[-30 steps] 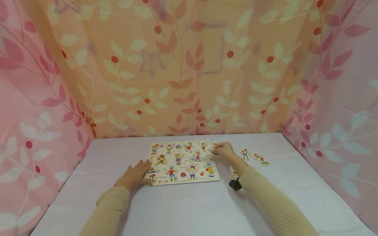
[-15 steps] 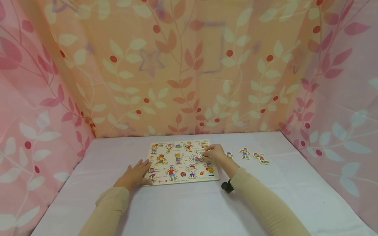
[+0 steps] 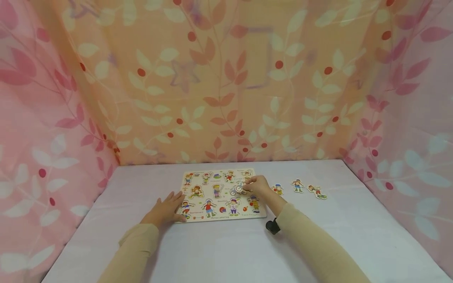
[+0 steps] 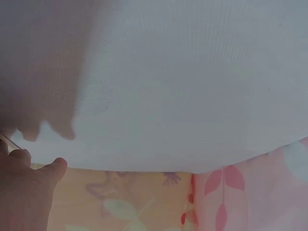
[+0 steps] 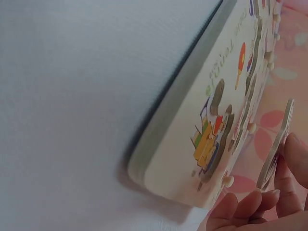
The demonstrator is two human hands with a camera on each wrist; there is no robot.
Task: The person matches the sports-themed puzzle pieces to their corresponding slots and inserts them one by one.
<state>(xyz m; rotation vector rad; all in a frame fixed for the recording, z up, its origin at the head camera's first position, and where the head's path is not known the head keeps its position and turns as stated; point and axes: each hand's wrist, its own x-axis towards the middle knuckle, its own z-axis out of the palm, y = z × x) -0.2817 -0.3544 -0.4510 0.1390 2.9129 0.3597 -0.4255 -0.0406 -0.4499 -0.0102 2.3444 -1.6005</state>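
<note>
A wooden puzzle board [image 3: 206, 199] with sports-child pictures lies on the table. My left hand [image 3: 164, 208] rests on its left edge, fingers spread; the left wrist view shows only part of that hand [image 4: 26, 192] at lower left. Over the board's right half, my right hand [image 3: 261, 188] pinches a puzzle piece [image 3: 239, 188] with a wheel visible on it. It overlaps the printed bicycle spot in the head view. From the right wrist, the piece [image 5: 276, 149] appears edge-on and tilted between thumb and fingers, above the board. Small round knobs [image 5: 228, 181] stand up from the board.
Right of the board lie loose puzzle pieces: one in a blue cap [image 3: 277, 188] near my right wrist, another child figure [image 3: 297, 185], and a skateboarder [image 3: 317, 192]. A black device [image 3: 273, 226] sits at my right wrist. Leaf-patterned curtains [image 3: 226, 98] enclose the table.
My right hand has carried the pinched piece left from the board's right edge onto the bicycle area, uncovering the blue-capped piece. My left hand stays on the board's left edge.
</note>
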